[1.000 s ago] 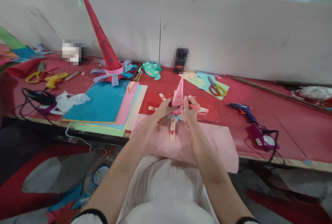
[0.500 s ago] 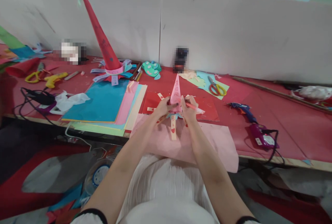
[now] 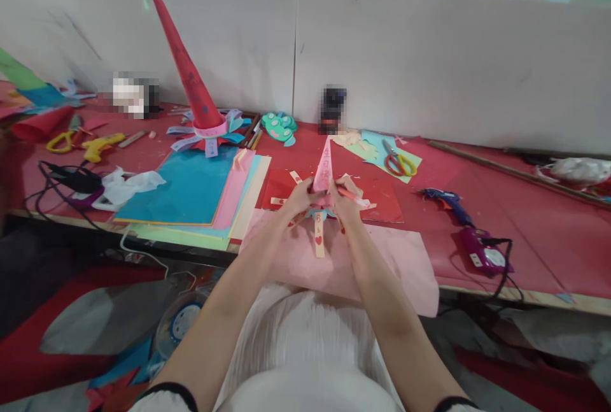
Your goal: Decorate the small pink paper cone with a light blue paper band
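Note:
A small pink paper cone hat (image 3: pixel 324 167) with red written characters stands upright before me. Around its base spread cream paper strips (image 3: pixel 319 243) with red hearts, one lettered "B b". My left hand (image 3: pixel 301 198) is closed around the cone's lower left side, thumb across its front. At the lower right side, my right hand (image 3: pixel 344 198) grips a red marker pen (image 3: pixel 351 194), its body slanting down to the right. The pen's tip is at the cone's surface, partly hidden by my fingers. Under the hat lie a red sheet (image 3: pixel 386 198) and a pink sheet (image 3: pixel 396 259).
A tall red cone hat (image 3: pixel 186 68) stands on coloured paper sheets (image 3: pixel 181 186) at left. Scissors (image 3: pixel 400 160) lie at the back right. A blue glue gun (image 3: pixel 446 204) and a purple power socket (image 3: pixel 482 253) with a cable sit right. A yellow glue gun (image 3: pixel 100 144) lies far left.
My right hand and the pen have shifted slightly, with the pen tilting a little differently against the cone. The cone and my left hand have stayed almost where they were.

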{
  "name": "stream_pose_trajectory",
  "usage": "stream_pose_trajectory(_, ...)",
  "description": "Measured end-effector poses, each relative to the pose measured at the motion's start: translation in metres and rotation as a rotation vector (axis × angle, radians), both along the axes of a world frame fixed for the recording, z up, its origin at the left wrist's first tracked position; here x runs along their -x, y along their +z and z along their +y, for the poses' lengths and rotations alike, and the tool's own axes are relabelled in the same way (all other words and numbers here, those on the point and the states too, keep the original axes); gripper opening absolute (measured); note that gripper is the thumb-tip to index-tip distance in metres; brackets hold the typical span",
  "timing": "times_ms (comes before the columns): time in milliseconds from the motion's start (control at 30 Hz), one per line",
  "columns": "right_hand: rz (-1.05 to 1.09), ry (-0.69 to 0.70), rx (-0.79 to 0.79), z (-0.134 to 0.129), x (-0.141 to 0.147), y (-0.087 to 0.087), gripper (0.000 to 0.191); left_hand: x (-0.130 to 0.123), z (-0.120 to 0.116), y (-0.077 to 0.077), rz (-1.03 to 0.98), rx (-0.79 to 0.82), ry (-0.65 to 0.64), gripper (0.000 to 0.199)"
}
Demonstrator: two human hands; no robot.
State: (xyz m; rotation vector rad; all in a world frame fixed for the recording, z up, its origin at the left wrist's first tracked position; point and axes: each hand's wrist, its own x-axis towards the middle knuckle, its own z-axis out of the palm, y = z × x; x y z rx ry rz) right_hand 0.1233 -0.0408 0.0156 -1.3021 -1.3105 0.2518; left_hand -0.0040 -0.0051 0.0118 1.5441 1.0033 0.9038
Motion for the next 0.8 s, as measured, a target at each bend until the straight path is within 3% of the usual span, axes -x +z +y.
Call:
stream_pose_trajectory(267, 0.020, -0.067, -0.009, 0.0056, -0.0032, -0.0089, 0.032, 0.0003, 0.0002, -0.0004, -0.014, 0.035, 0.011, 0.020)
stream_pose_trajectory(600, 0.005, -0.014, 0.014, 0.0000, -0.0015, -0.0043, 0.031, -0.0003, 0.0020, -0.0044, -0.030, 0.028, -0.012, 0.025)
stream_pose_trajectory(800, -0.012, 0.013, 0.029, 0.0028, -0.0036, -0.0066, 0.029, -0.0012, 0.0006, 0.0013, 0.013, 0.028, -0.022, 0.026)
